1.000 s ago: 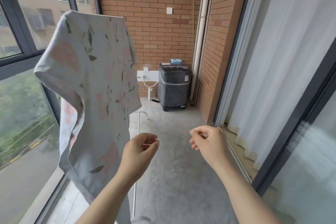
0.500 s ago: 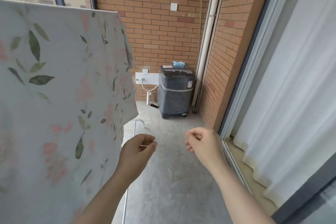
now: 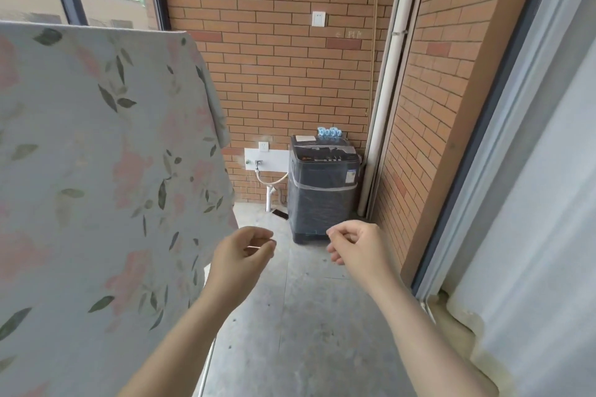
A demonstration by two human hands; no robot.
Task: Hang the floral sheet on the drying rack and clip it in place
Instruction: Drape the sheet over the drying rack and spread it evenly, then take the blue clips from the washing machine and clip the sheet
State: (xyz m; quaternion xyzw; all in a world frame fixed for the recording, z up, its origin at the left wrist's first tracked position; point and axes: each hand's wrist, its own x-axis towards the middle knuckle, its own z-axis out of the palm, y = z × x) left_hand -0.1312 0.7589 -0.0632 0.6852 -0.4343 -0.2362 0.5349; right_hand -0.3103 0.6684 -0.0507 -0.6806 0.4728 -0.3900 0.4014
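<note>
The pale sheet printed with pink flowers and green leaves (image 3: 96, 171) hangs at the left, draped over the top of the thin white metal drying rack (image 3: 207, 367), with no clip visible on it. The left hand (image 3: 240, 255) and right hand (image 3: 354, 245) hover loosely curled, holding nothing. The step in hand is probably fetching the light blue plastic clips (image 3: 329, 132) atop the dark grey washing machine (image 3: 322, 190) well ahead. Taking several at once and pinning both top corners should stop the sheet sliding.

The sheet (image 3: 96, 171) now fills far more of the left side, and the washer (image 3: 322, 190) appears closer than before.
</note>
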